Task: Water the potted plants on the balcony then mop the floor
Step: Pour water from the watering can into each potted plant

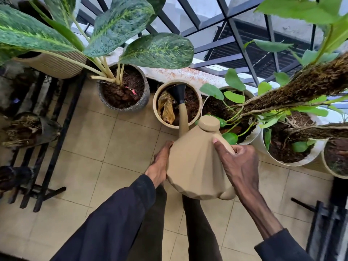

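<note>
Beige tiled floor [120, 162], pale grout lines. Along the railing side, 5 pots stand directly on it in a row: dark speckled pot [145, 102] w/ big variegated leaves; tan pot [156, 110] just beside it, soil and a dry brown leaf inside; then 3 white pots: [207, 98], [263, 147], [325, 162], packed close, touching or nearly. Black metal rack [56, 140] stands on the tiles at left, another black frame [320, 213] at far right.
</note>
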